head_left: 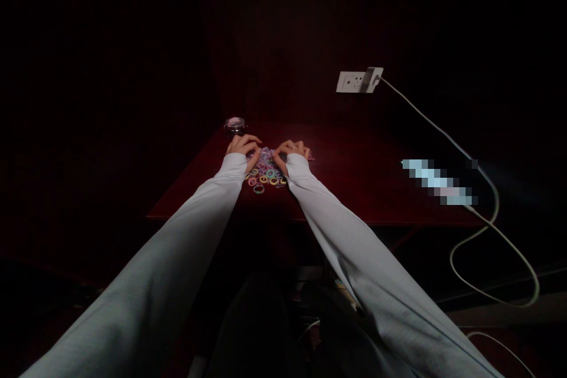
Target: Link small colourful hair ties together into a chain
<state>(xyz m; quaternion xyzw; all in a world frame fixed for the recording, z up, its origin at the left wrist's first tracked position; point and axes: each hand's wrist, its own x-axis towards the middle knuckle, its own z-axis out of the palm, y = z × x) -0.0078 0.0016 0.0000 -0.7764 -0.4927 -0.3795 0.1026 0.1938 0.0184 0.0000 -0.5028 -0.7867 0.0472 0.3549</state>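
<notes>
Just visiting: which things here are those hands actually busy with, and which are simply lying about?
Part of the work, it seems:
small coloured rings, piled between the left hand and right hand

Apparently just lying about:
small round container, beyond the left hand
pixelated object, off to the right
pale cable
charger in the wall socket

White charger (375,75) in wall socket (349,82); pale cable (497,201) looping beside dark-red table (349,189).
</notes>
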